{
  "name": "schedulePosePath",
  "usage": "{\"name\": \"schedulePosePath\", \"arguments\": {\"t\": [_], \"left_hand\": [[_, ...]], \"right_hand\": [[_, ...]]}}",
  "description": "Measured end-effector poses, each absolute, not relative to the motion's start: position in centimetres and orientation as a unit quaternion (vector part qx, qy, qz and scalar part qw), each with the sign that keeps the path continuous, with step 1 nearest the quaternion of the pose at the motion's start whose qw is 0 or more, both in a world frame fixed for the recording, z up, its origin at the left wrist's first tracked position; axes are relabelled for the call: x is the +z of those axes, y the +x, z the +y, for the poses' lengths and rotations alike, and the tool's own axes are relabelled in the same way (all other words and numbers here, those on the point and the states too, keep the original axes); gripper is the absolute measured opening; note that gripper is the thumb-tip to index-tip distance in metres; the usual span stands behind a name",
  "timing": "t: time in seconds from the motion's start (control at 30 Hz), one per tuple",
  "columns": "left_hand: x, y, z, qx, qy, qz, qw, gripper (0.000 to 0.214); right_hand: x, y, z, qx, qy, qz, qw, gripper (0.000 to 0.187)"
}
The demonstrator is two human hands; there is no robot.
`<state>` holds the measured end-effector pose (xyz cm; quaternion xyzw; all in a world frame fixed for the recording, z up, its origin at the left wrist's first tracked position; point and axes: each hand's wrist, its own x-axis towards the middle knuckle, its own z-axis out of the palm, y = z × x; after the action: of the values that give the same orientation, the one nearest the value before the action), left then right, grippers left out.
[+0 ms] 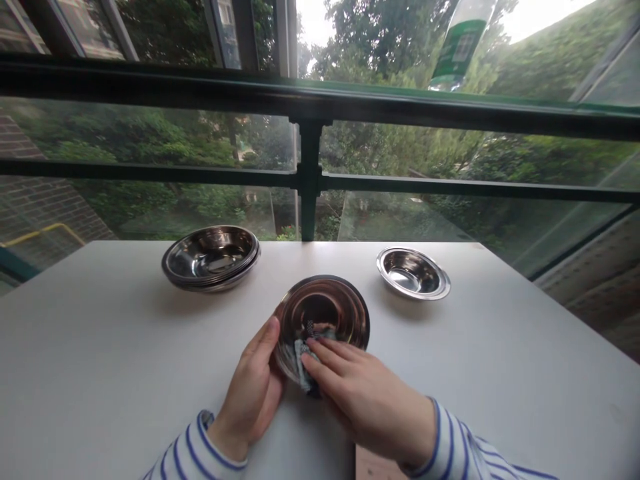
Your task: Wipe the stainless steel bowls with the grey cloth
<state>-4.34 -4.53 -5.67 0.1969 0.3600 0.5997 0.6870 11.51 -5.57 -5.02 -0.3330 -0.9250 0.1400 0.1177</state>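
Observation:
A steel bowl (pixel 325 310) stands tilted toward me in the middle of the white table (pixel 100 360). My left hand (pixel 253 390) grips its near left rim, thumb on the edge. My right hand (pixel 363 393) presses a small grey cloth (pixel 303 363) against the bowl's inside, fingers laid flat together on it. Both sleeves are white with blue stripes.
A stack of steel bowls (pixel 211 257) sits at the back left of the table. A single smaller steel bowl (pixel 413 272) sits at the back right. Behind the table runs a dark railing (pixel 310 173) with glass panels; a bottle (pixel 460 43) stands on its top ledge.

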Motion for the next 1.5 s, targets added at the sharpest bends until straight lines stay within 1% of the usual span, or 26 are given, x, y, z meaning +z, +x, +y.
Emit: {"name": "schedulePosePath", "arguments": {"t": [0.07, 0.1, 0.23, 0.27, 0.3, 0.43, 0.47, 0.53, 0.63, 0.7, 0.83, 0.93, 1.07, 1.13, 1.23, 1.33, 1.4, 1.5], "left_hand": [[-5.6, -4.1, -4.6, 0.602, 0.200, 0.353, 0.688, 0.041], [-5.6, -4.0, -4.6, 0.604, 0.197, 0.351, 0.688, 0.041], [-5.8, -3.7, -4.8, 0.606, 0.175, 0.368, 0.683, 0.038], [-5.8, -3.8, -4.7, 0.603, 0.169, 0.375, 0.683, 0.037], [-5.8, -3.9, -4.7, 0.601, 0.166, 0.379, 0.684, 0.036], [-5.5, -4.1, -4.4, 0.606, 0.173, 0.359, 0.688, 0.035], [-5.4, -4.1, -4.4, 0.608, 0.176, 0.353, 0.688, 0.036], [-5.5, -4.0, -4.4, 0.609, 0.171, 0.357, 0.687, 0.038], [-5.9, -3.8, -4.5, 0.606, 0.145, 0.376, 0.686, 0.038], [-6.4, -3.8, -4.5, 0.598, 0.139, 0.375, 0.695, 0.039], [-6.8, -3.9, -4.2, 0.573, 0.174, 0.375, 0.708, 0.049], [-6.5, -3.7, -4.1, 0.578, 0.202, 0.375, 0.696, 0.056], [-6.1, -3.7, -4.1, 0.591, 0.195, 0.374, 0.687, 0.052], [-5.9, -3.8, -4.0, 0.613, 0.189, 0.365, 0.674, 0.049], [-5.8, -4.1, -3.8, 0.650, 0.181, 0.349, 0.651, 0.045], [-5.7, -4.1, -3.6, 0.655, 0.181, 0.338, 0.650, 0.042], [-5.6, -4.0, -3.7, 0.646, 0.184, 0.337, 0.660, 0.043], [-5.5, -3.9, -3.8, 0.609, 0.190, 0.349, 0.686, 0.047]], "right_hand": [[-5.3, 11.7, -5.3, 0.123, -0.337, -0.928, 0.099, 0.047], [-5.5, 11.5, -5.2, 0.123, -0.335, -0.928, 0.107, 0.049], [-6.4, 9.4, -4.9, 0.143, -0.352, -0.900, 0.214, 0.050], [-6.5, 9.0, -4.8, 0.140, -0.355, -0.897, 0.224, 0.048], [-6.4, 8.8, -4.8, 0.135, -0.355, -0.898, 0.222, 0.047], [-6.0, 9.6, -5.1, 0.108, -0.337, -0.925, 0.141, 0.041], [-6.0, 9.7, -5.1, 0.107, -0.338, -0.925, 0.134, 0.041], [-6.1, 9.4, -5.0, 0.116, -0.347, -0.917, 0.159, 0.043], [-6.6, 8.0, -4.5, 0.164, -0.376, -0.878, 0.246, 0.045], [-6.6, 7.2, -4.2, 0.197, -0.385, -0.860, 0.270, 0.047], [-6.2, 7.4, -3.9, 0.213, -0.374, -0.866, 0.256, 0.052], [-5.8, 7.8, -3.8, 0.219, -0.376, -0.860, 0.265, 0.053], [-5.9, 7.5, -3.6, 0.213, -0.367, -0.865, 0.266, 0.052], [-6.0, 7.6, -3.7, 0.191, -0.351, -0.885, 0.238, 0.050], [-5.9, 8.6, -3.9, 0.138, -0.322, -0.921, 0.171, 0.045], [-5.6, 9.9, -4.2, 0.104, -0.299, -0.940, 0.123, 0.042], [-5.5, 10.1, -4.2, 0.111, -0.293, -0.941, 0.124, 0.042], [-5.9, 8.9, -4.1, 0.132, -0.312, -0.925, 0.174, 0.045]]}}
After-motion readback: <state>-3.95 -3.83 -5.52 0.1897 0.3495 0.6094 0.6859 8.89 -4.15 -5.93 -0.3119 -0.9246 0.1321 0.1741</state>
